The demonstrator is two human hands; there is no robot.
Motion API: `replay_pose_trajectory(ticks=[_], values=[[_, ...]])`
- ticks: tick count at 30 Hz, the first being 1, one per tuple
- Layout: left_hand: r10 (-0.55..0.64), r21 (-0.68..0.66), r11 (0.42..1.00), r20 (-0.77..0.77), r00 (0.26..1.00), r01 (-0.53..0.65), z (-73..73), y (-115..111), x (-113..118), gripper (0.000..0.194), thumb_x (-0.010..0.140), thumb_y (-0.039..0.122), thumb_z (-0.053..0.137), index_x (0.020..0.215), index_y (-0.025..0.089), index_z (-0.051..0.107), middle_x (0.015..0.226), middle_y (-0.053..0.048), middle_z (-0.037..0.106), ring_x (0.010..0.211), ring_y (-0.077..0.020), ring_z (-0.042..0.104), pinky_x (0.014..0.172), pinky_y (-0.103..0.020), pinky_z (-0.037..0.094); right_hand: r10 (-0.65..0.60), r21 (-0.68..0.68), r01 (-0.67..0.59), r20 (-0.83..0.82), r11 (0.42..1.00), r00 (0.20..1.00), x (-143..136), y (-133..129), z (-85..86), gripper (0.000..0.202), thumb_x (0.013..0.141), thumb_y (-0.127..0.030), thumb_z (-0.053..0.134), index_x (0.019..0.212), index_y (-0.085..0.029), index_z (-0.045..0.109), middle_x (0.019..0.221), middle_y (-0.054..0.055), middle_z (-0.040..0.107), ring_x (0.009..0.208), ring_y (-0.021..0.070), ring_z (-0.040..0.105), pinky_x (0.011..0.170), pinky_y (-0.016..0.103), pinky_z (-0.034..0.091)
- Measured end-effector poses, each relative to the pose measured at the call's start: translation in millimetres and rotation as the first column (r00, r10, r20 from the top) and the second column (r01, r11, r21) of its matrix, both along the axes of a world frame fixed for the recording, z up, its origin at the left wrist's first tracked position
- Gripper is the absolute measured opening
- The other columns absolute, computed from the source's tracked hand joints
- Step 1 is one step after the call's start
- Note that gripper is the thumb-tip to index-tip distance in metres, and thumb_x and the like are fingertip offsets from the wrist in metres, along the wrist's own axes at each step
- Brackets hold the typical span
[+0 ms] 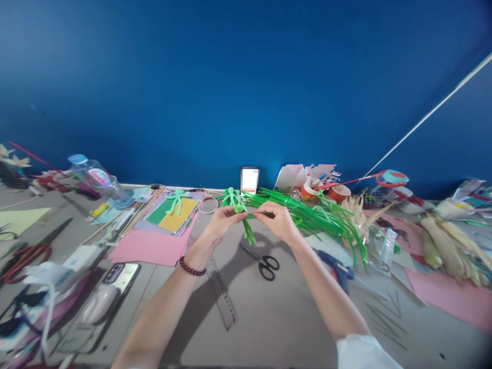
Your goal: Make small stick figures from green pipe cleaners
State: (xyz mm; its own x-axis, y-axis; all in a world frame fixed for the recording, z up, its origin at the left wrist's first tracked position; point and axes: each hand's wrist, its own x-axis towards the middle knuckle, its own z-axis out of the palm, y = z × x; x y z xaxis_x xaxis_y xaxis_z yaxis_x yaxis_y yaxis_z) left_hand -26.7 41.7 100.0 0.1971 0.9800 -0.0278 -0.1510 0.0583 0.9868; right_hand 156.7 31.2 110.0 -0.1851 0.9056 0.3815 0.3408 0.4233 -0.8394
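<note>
Between my hands is a green pipe-cleaner figure (239, 208) with a coiled head and fuzzy strands hanging down. My left hand (223, 220) pinches it just below the head. The fingertips of my right hand (277, 216) are closed on a green strand at its right side; the exact grip is partly hidden. Just behind, a paler green pipe-cleaner figure (230, 197) stands near the wall. Another pale green figure (176, 199) lies to the left on coloured sheets. Below my hands, black-handled scissors (265, 264) rest on the table.
Loose green pipe cleaners (307, 210) spread to the right of my hands. A clear ruler (223, 294) lies in front, and a blue glue gun (336, 266) is beside my right forearm. Pink paper (151, 246), a phone (125, 274) and a bottle (96, 174) are on the left.
</note>
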Motion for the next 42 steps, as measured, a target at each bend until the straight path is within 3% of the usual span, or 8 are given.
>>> replay_pose_trajectory(ticks=[6,11,16,23,28,32,37,42], values=[[-0.083,0.052,0.995,-0.053,0.995,0.086,2.3,-3,-2,0.034,0.054,0.042,0.082,0.073,0.015,0.074,0.073,-0.006,0.071,0.072,-0.0185,0.062,0.076,-0.033,0.048,0.061,-0.092,-0.062,-0.012,0.994,0.998,4,7,-5.3,0.013,0.076,-0.031,0.067,0.076,-0.019,0.072,0.078,0.003,0.07,0.074,0.0169,0.062,0.07,0.029,0.047],[-0.122,0.16,0.973,-0.271,0.955,0.169,-0.2,-4,-2,0.025,0.064,0.037,0.076,0.076,0.014,0.074,0.072,-0.005,0.07,0.068,-0.0178,0.06,0.07,-0.03,0.046,0.042,-0.009,-0.042,0.069,0.999,0.997,9,7,0.3,0.011,0.076,-0.029,0.068,0.071,-0.02,0.071,0.075,0.003,0.068,0.069,0.0157,0.06,0.065,0.028,0.045],[0.074,0.35,0.93,-0.48,0.874,0.113,-2.4,-4,2,0.021,0.072,0.035,0.066,0.069,0.015,0.071,0.066,-0.002,0.066,0.065,-0.0159,0.056,0.061,-0.024,0.04,-0.025,0.074,0.014,0.146,0.997,0.989,5,1,1.9,0.009,0.078,-0.022,0.065,0.07,-0.02,0.07,0.074,0.004,0.066,0.067,0.0155,0.058,0.061,0.027,0.044],[0.309,0.407,0.905,-0.422,0.853,-0.126,-16.2,3,4,0.02,0.072,0.034,0.063,0.069,0.015,0.068,0.064,-0.001,0.063,0.062,-0.0148,0.053,0.06,-0.024,0.037,-0.082,0.133,0.07,0.087,0.989,0.993,-10,-2,-11.9,0.011,0.08,-0.022,0.061,0.072,-0.02,0.069,0.074,0.004,0.066,0.068,0.0167,0.059,0.059,0.027,0.045],[0.261,0.241,0.949,-0.243,0.934,-0.202,-17.9,5,5,0.022,0.07,0.035,0.066,0.076,0.014,0.07,0.073,-0.004,0.069,0.068,-0.0174,0.058,0.066,-0.028,0.043,-0.128,0.144,0.119,0.056,0.983,0.99,-18,0,-19.5,0.013,0.08,-0.023,0.061,0.069,-0.02,0.067,0.073,0.004,0.065,0.069,0.0175,0.06,0.06,0.027,0.045],[0.137,0.058,0.989,-0.051,0.989,-0.134,-10.6,3,5,0.026,0.061,0.037,0.076,0.075,0.015,0.071,0.076,-0.005,0.071,0.074,-0.019,0.062,0.074,-0.031,0.045,-0.11,0.149,0.102,0.049,0.984,0.993,-13,7,-21.7,0.011,0.079,-0.022,0.063,0.068,-0.02,0.068,0.072,0.004,0.067,0.068,0.0176,0.061,0.064,0.028,0.046],[-0.034,-0.055,0.998,-0.013,0.999,0.033,-6.3,1,1,0.027,0.055,0.037,0.082,0.069,0.015,0.072,0.07,-0.004,0.07,0.071,-0.0173,0.061,0.074,-0.03,0.044,-0.125,0.206,0.102,0.1,0.973,0.987,-3,9,-13.8,0.014,0.081,-0.019,0.061,0.072,-0.021,0.071,0.076,0.005,0.07,0.076,0.02,0.063,0.072,0.031,0.048],[-0.076,-0.105,0.992,-0.021,0.997,0.073,-7.2,2,-5,0.027,0.055,0.038,0.082,0.068,0.015,0.073,0.068,-0.004,0.07,0.07,-0.0168,0.061,0.074,-0.03,0.045,-0.108,0.243,0.079,0.109,0.967,0.988,0,3,-3.1,0.014,0.081,-0.019,0.062,0.073,-0.022,0.073,0.077,0.005,0.071,0.078,0.0206,0.063,0.074,0.033,0.049]])
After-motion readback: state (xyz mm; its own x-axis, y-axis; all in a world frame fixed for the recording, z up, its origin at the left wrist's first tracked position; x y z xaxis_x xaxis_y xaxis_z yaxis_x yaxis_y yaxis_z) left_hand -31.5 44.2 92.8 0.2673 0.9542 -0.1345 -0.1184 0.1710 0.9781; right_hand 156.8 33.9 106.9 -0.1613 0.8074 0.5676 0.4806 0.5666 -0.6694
